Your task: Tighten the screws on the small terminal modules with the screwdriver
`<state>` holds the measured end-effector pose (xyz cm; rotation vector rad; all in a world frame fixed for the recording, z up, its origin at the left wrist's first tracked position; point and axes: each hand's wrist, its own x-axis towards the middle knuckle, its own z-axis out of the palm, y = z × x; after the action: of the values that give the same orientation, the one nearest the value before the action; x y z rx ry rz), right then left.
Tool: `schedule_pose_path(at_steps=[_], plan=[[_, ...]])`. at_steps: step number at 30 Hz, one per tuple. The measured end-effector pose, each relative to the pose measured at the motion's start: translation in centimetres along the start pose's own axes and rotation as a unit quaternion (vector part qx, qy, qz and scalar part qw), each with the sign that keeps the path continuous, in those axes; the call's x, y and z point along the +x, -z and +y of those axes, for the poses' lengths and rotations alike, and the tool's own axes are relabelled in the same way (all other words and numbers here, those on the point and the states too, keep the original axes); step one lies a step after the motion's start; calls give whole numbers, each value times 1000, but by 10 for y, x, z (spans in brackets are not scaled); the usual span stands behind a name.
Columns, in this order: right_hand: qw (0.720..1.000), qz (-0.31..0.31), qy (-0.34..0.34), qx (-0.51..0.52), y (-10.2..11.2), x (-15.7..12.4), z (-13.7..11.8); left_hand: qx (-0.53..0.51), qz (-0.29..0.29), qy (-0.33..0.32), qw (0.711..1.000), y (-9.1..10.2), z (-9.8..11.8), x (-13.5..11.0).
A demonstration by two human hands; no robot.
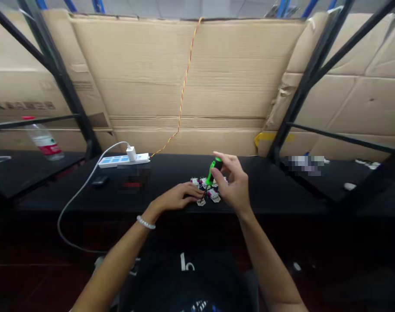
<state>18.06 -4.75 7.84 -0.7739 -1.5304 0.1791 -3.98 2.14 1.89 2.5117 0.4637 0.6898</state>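
Note:
My right hand (234,184) is closed around the green and black handle of a screwdriver (211,173), which leans with its dark shaft pointing down and left. The shaft's tip comes down by a small white part (201,202) on the black table. Beside it, my left hand (183,194) lies low on the table, its fingertips closed together at that white part and the shaft. Several small white pieces with purple bits, one of them a white-and-purple piece (213,195), lie between the two hands. My right fingers hide some of them.
Behind the hands, a white power strip (124,160) with a plugged-in charger (131,153) and cable stands on the black table (171,167). A small black object (100,181) lies nearer. A water bottle (45,141) is at left. Cardboard (145,78) and dark metal posts (296,99) enclose the back.

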Motion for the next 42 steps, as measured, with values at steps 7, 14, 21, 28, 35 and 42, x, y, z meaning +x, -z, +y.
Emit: schedule_pose_path(at_steps=[7,14,21,28,35,42], plan=[[1000,-15,3,-19,3,0,-1,6,2,-1,1000,-1,-1,0],[997,-69,-12,22,5,1,-1,7,2,-3,1000,0,0,0],[999,-40,-23,-7,6,0,-4,3,3,-11,1000,1,0,0],[999,-39,-5,-13,8,1,-5,8,0,-3,1000,1,3,1],[998,-66,-6,14,11,1,-3,7,0,-6,1000,1,0,0],[997,-2,16,-71,11,2,-8,2,0,-8,1000,1,1,0]])
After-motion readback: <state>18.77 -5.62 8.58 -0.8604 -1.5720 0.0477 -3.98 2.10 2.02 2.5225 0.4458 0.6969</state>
